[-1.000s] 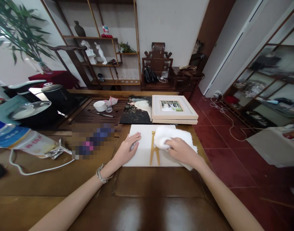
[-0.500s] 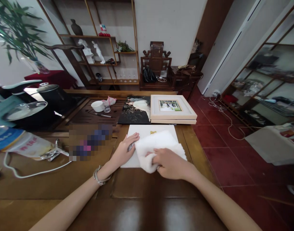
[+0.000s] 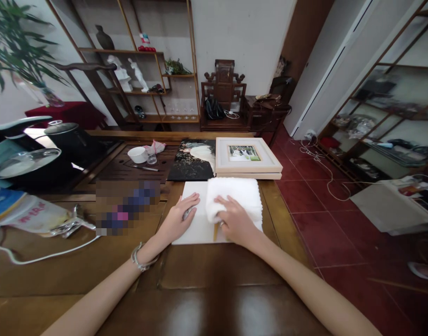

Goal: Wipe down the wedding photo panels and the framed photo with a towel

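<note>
A flat white board (image 3: 202,228) lies on the wooden table. My left hand (image 3: 179,217) is open, laid along the board's left edge with its fingers stretched out and holding it down. My right hand (image 3: 235,218) grips a fluffy white towel (image 3: 247,192) and presses it on the board's right part. A narrow gold-coloured piece (image 3: 215,232) shows on the board just below the towel. The towel covers the board's upper right. Behind the board are a pale picture frame (image 3: 219,156) on another frame, and a dark photo panel (image 3: 180,170).
On the left are a white bowl (image 3: 137,154) on a dark tea tray (image 3: 108,173), a plastic bag (image 3: 24,212) with a white cord, and a glass-lidded pot (image 3: 26,163). A blurred-out patch covers something beside my left hand. Red floor tiles lie right of the table.
My right hand has moved the towel up toward the frames, from the board's lower middle to its upper right. The gold piece below it is uncovered. My left hand stays on the board.
</note>
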The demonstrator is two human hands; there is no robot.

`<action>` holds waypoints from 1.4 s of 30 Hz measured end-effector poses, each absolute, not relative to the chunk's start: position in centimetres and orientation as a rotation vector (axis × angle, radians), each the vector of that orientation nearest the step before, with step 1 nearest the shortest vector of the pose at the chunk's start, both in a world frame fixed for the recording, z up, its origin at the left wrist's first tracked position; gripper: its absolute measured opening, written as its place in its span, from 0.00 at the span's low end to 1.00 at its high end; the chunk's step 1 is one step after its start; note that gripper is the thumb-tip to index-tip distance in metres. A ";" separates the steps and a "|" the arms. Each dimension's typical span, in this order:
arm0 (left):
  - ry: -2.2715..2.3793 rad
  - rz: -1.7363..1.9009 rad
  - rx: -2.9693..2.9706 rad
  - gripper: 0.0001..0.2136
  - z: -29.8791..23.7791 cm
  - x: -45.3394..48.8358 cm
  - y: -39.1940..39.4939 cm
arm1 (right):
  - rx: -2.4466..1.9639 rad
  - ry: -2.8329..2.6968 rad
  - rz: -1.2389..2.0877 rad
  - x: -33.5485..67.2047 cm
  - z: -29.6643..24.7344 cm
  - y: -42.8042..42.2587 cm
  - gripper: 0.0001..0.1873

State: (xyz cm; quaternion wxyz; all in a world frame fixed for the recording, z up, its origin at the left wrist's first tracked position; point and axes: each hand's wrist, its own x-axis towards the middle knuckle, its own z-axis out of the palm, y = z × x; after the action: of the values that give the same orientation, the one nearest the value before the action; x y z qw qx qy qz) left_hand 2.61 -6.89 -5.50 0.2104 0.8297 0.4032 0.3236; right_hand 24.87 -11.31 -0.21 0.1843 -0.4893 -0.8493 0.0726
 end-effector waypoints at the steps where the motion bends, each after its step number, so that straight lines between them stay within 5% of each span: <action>1: 1.122 0.898 2.307 0.15 -5.5 2.6 -6.9 | -1.334 -2.449 0.209 24.3 0.0 -11.8 0.17; 10: 1.103 0.865 2.317 0.16 -5.3 2.5 -6.9 | -1.270 -2.727 0.493 24.2 4.5 -15.8 0.12; 16: 1.131 0.885 2.259 0.16 -5.0 2.6 -7.1 | -1.514 -2.517 0.283 23.4 2.1 -12.3 0.14; 23: 1.004 1.127 2.135 0.25 -4.2 2.3 -7.6 | -1.274 -2.661 0.018 19.4 0.5 -12.0 0.13; 28: 0.996 1.126 2.126 0.27 -4.4 2.3 -7.6 | -1.014 -2.902 0.205 18.3 3.4 -15.9 0.11; 42: 1.216 0.983 2.109 0.25 -5.3 2.4 -7.2 | -1.181 -2.798 0.474 21.1 4.0 -12.2 0.11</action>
State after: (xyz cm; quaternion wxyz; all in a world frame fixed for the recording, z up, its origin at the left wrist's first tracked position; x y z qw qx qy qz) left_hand 2.44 -7.17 -5.28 0.2554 0.7766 0.4478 0.3622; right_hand 21.07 -12.20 3.98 0.0340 -0.3841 -0.9097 0.1540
